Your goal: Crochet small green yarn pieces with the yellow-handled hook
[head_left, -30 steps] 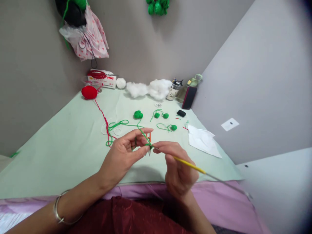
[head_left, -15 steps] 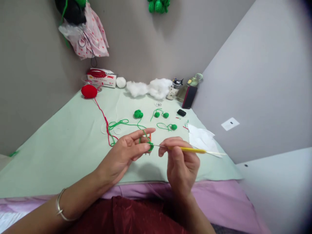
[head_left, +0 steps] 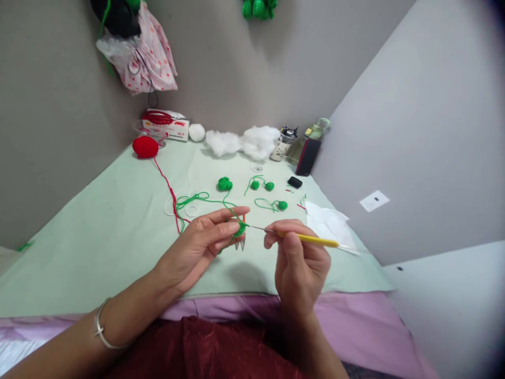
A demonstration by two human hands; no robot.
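Between thumb and fingers, my left hand pinches a small green crochet piece, with green yarn running over its outstretched index finger. My right hand grips a crochet hook by its yellow handle, the thin metal tip pointing left at the edge of the green piece. Green yarn leads from the left hand back to a small green ball. Beneath the left fingertips lies an orange-handled tool with metal tips, partly hidden.
A red yarn ball sits at the back left, beside a box. White stuffing, a pen cup and a dark phone line the back. Small green balls and white paper lie on the right.
My right hand has moved slightly right with the hook, whose tip has drawn away from my left fingers. The green piece has turned a little in my left hand.
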